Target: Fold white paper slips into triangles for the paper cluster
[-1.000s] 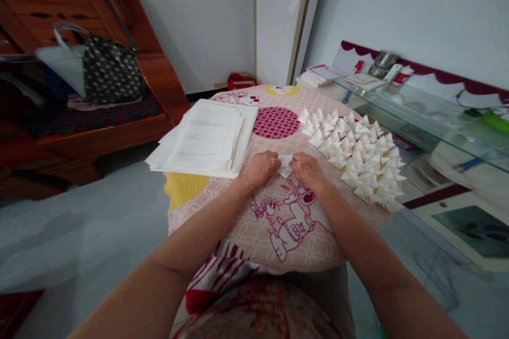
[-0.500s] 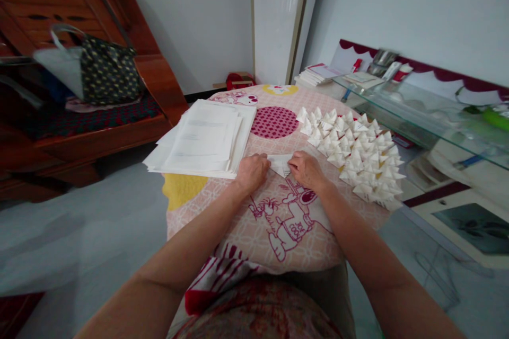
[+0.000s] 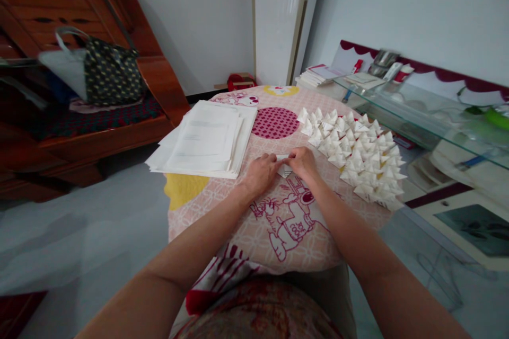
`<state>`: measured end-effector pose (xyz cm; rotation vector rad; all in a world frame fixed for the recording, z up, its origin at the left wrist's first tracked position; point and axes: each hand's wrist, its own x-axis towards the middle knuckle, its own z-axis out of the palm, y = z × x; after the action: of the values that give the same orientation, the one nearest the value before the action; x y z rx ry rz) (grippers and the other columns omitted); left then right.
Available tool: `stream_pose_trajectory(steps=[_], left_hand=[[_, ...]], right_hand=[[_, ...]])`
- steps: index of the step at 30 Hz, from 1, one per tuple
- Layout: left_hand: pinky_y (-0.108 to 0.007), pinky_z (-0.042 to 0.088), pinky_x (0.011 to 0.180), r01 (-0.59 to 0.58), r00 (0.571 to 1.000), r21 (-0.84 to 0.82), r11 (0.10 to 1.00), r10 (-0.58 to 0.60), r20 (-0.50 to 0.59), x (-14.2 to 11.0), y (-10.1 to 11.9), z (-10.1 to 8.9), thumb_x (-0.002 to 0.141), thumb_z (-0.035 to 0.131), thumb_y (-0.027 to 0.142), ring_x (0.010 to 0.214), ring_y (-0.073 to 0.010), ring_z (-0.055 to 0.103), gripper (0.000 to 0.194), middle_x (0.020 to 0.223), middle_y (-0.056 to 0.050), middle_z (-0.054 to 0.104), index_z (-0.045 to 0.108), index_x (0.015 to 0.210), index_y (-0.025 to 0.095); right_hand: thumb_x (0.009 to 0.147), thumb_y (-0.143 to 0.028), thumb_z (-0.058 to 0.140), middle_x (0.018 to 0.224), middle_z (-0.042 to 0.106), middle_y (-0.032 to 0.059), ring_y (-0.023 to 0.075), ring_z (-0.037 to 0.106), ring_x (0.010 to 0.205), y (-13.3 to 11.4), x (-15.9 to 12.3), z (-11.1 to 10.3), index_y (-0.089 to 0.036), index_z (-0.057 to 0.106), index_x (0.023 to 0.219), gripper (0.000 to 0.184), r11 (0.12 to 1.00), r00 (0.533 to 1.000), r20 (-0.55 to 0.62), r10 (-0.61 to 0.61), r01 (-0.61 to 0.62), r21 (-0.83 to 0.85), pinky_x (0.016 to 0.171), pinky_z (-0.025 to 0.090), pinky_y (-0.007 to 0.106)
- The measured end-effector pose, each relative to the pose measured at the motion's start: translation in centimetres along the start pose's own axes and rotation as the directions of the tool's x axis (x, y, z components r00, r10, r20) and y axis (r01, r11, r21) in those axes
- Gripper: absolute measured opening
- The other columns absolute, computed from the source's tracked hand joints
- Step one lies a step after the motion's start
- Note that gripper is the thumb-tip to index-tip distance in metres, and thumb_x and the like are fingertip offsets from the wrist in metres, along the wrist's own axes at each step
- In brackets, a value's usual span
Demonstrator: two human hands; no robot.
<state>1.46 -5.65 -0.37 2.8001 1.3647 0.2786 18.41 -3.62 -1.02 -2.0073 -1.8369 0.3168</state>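
A small folded piece of white paper (image 3: 285, 170) lies between my hands on the patterned tablecloth (image 3: 238, 228), mostly covered by my fingers. My left hand (image 3: 263, 170) grips its left side with curled fingers. On the right side, my right hand (image 3: 301, 162) pinches the paper near its upper edge. The two hands are close together. To the left lies a stack of white paper sheets (image 3: 207, 137). Rows of pointed folded paper pieces (image 3: 353, 153) stand on the right part of the table.
A glass-topped cabinet (image 3: 421, 122) with cups and other items adjoins the table on the right. Books (image 3: 316, 75) are piled behind. At the left is a wooden bench (image 3: 159, 79) holding a patterned bag (image 3: 111, 71). A tall white air conditioner (image 3: 276, 26) stands at the back.
My left hand has moved right, closer to my right hand. Less of the paper shows between them, and its upper edge now looks narrower between the fingers.
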Motion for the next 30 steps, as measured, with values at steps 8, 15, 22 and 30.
stream_pose_trajectory(steps=[8, 15, 22, 30], left_hand=[[-0.041, 0.044, 0.092, 0.004, 0.999, 0.112, 0.994, -0.008, 0.037, -0.2, -0.1, -0.8, 0.100, 0.042, 0.017, 0.103, -0.0271, 0.063, 0.034, 0.105, -0.015, 0.070, 0.076, 0.103, 0.014], [-0.040, 0.045, 0.088, 0.124, 0.992, 0.071, 0.990, -0.125, 0.016, -0.5, -1.0, -0.6, 0.099, 0.039, 0.013, 0.100, -0.0267, 0.064, 0.039, 0.104, -0.015, 0.071, 0.077, 0.091, 0.011], [-0.037, 0.051, 0.085, 0.303, 0.950, -0.109, 0.947, -0.309, -0.037, 0.3, -2.1, 0.0, 0.092, 0.053, 0.019, 0.101, -0.0266, 0.065, 0.025, 0.108, -0.014, 0.070, 0.073, 0.105, 0.013], [-0.039, 0.049, 0.099, 0.178, 0.977, -0.294, 0.939, -0.205, -0.066, 2.4, -4.0, 1.3, 0.083, 0.071, 0.028, 0.109, -0.0289, 0.062, 0.032, 0.110, -0.012, 0.070, 0.074, 0.113, 0.017]], right_hand=[[0.077, -0.022, 0.073, 0.086, 0.079, 0.0101, 0.0197, 0.071, 0.079, -0.1, 0.6, -0.7, -0.015, 0.081, 0.086, 0.015, 0.996, 0.995, 0.065, 0.076, -0.073, -0.049, 0.068, 0.048, 0.025], [0.074, -0.018, 0.071, 0.089, 0.079, 0.0105, 0.0225, 0.072, 0.085, 1.4, 1.0, -2.7, -0.015, 0.081, 0.087, 0.017, 0.977, 0.978, 0.084, 0.192, -0.182, -0.115, 0.070, 0.050, 0.026], [0.073, -0.014, 0.068, 0.082, 0.078, 0.0129, 0.0238, 0.073, 0.082, 2.1, 0.9, -3.1, -0.011, 0.081, 0.084, 0.018, 0.977, 0.978, 0.077, 0.195, -0.186, -0.107, 0.069, 0.050, 0.027], [0.071, -0.019, 0.074, 0.076, 0.077, 0.0076, 0.0225, 0.072, 0.078, 3.7, 0.7, -1.9, -0.016, 0.081, 0.078, 0.010, 0.991, 0.991, -0.026, 0.133, -0.132, 0.025, 0.070, 0.052, 0.028]])
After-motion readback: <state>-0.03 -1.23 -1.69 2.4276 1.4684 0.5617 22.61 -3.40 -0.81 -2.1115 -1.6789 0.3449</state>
